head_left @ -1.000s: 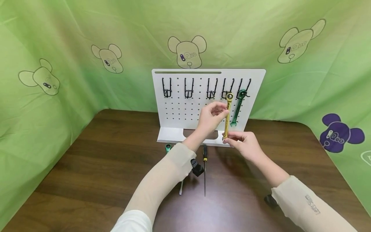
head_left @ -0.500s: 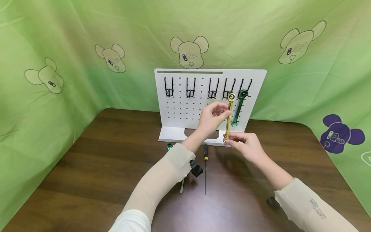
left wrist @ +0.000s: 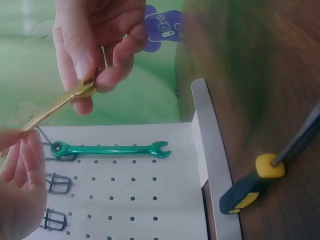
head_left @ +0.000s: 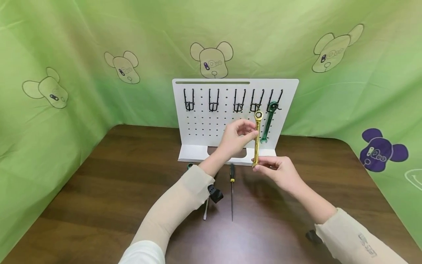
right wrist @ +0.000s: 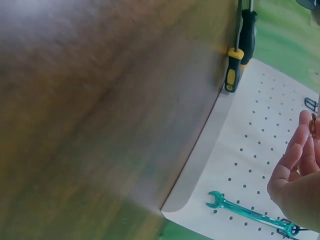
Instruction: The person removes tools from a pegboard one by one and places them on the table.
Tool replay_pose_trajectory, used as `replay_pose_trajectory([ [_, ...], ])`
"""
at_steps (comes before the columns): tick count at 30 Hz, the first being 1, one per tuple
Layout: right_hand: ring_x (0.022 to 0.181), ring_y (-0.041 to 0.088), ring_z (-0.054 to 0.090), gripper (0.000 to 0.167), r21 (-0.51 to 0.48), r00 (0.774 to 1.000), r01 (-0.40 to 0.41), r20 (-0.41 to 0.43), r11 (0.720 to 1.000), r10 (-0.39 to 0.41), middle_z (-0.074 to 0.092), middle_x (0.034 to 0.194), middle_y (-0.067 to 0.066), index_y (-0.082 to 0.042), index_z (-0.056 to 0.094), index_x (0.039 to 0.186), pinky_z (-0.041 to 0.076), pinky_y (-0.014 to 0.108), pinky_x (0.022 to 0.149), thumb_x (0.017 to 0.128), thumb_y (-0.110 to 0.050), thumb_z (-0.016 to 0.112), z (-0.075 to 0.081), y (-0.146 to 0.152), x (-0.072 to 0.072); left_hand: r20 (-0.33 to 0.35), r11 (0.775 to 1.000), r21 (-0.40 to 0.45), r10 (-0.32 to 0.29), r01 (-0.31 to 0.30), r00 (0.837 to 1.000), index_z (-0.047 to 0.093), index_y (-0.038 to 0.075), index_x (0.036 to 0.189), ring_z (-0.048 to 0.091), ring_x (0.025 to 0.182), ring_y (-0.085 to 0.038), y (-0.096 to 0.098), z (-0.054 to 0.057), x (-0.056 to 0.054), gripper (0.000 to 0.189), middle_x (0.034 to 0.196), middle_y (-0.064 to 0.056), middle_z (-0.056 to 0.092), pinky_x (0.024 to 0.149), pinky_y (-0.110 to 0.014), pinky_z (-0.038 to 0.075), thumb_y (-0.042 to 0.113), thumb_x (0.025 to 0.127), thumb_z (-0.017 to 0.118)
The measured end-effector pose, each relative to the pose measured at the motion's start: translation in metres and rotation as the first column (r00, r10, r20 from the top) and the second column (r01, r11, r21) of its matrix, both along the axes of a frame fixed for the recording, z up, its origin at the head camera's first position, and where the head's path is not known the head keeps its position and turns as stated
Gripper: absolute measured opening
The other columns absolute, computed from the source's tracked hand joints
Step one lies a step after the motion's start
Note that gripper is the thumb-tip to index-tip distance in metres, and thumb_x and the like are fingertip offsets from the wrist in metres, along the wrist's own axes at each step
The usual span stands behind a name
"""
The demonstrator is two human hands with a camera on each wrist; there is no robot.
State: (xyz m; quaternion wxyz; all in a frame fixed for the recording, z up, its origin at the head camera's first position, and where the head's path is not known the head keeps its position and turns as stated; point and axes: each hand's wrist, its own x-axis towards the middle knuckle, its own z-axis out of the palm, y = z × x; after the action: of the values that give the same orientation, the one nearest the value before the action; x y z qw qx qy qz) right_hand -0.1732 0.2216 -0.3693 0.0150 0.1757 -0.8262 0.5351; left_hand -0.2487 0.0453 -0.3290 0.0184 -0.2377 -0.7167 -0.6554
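Observation:
Upright in front of the pegboard point(head_left: 201, 128) is a gold ratcheting wrench point(head_left: 257, 143), ring end up. My left hand point(head_left: 234, 137) pinches its upper shaft between thumb and fingers. At the lower, open end, my right hand point(head_left: 280, 173) pinches it too. The left wrist view shows the right hand point(left wrist: 100, 40) on that end of the gold wrench point(left wrist: 57, 107). A green ratcheting wrench point(head_left: 268, 123) hangs by its ring from the rightmost hook, just behind the gold one. Directly above the gold ring is another black double hook point(head_left: 255, 102).
Three more black hooks line the board to the left, the nearest being a double hook point(head_left: 239, 103). A screwdriver point(head_left: 232, 176) with a black and yellow handle lies on the table point(head_left: 115, 190). My left forearm partly covers a second screwdriver point(head_left: 206, 211) and a green ring-ended tool point(head_left: 189, 166).
Both hands have lowered the gold wrench slightly and brought it a little away from the hooks. My grip on it looks the same, and the green wrench still hangs in place.

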Motion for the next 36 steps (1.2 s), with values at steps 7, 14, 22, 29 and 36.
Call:
replay_pose_trajectory([
  [7, 0.077, -0.003, 0.069, 0.022, -0.035, 0.997, -0.079, 0.022, 0.996, 0.08, 0.077, 0.085, -0.008, 0.017, 0.066, 0.107, 0.058, 0.019, 0.068, 0.091, 0.004, 0.066, -0.007, 0.0, 0.015, 0.05, 0.995, -0.076, -0.063, 0.067, 0.997, 0.067, -0.001, 0.105, 0.064, 0.078, -0.006, -0.007, -0.003, 0.007, 0.017, 0.1, -0.018, 0.072, 0.071, -0.015, 0.051, 0.007, 0.09, 0.071],
  [14, 0.08, -0.004, 0.068, 0.019, 0.007, 0.993, -0.118, -0.012, 0.993, 0.118, 0.076, 0.086, -0.008, 0.012, 0.069, 0.104, 0.056, 0.015, 0.07, 0.087, 0.003, 0.07, -0.015, 0.003, 0.027, 0.114, 0.986, -0.12, -0.1, 0.114, 0.988, 0.066, -0.001, 0.104, 0.067, 0.077, -0.007, -0.012, -0.008, 0.015, 0.018, 0.096, -0.017, 0.072, 0.069, -0.017, 0.055, 0.005, 0.088, 0.073],
  [22, 0.075, -0.002, 0.063, 0.011, 0.1, 0.987, -0.161, -0.012, 0.982, 0.163, 0.074, 0.082, -0.004, 0.001, 0.073, 0.098, 0.054, 0.02, 0.062, 0.087, -0.001, 0.072, -0.021, 0.003, 0.037, 0.102, 0.963, -0.196, -0.169, 0.186, 0.98, 0.062, -0.004, 0.107, 0.067, 0.082, -0.012, -0.015, -0.018, 0.022, 0.023, 0.097, -0.018, 0.071, 0.083, -0.016, 0.055, 0.001, 0.088, 0.072],
  [29, 0.074, -0.002, 0.061, 0.004, 0.11, 0.962, -0.272, 0.039, 0.956, 0.269, 0.073, 0.08, 0.003, -0.004, 0.072, 0.092, 0.054, 0.021, 0.061, 0.088, -0.004, 0.072, -0.021, 0.003, 0.041, 0.155, 0.949, -0.238, -0.175, 0.208, 0.972, 0.062, -0.003, 0.106, 0.069, 0.078, -0.011, -0.016, -0.021, 0.031, 0.022, 0.094, -0.018, 0.073, 0.078, -0.016, 0.055, 0.0, 0.087, 0.073],
  [36, 0.074, -0.004, 0.06, 0.009, 0.096, 0.924, -0.37, 0.137, 0.924, 0.356, 0.07, 0.079, 0.008, 0.002, 0.068, 0.091, 0.052, 0.02, 0.062, 0.089, -0.006, 0.071, -0.023, 0.005, 0.041, 0.239, 0.946, -0.248, -0.149, 0.209, 0.96, 0.063, -0.001, 0.102, 0.074, 0.079, -0.023, -0.018, -0.028, 0.036, 0.02, 0.091, -0.017, 0.075, 0.067, -0.015, 0.051, 0.002, 0.086, 0.075],
])
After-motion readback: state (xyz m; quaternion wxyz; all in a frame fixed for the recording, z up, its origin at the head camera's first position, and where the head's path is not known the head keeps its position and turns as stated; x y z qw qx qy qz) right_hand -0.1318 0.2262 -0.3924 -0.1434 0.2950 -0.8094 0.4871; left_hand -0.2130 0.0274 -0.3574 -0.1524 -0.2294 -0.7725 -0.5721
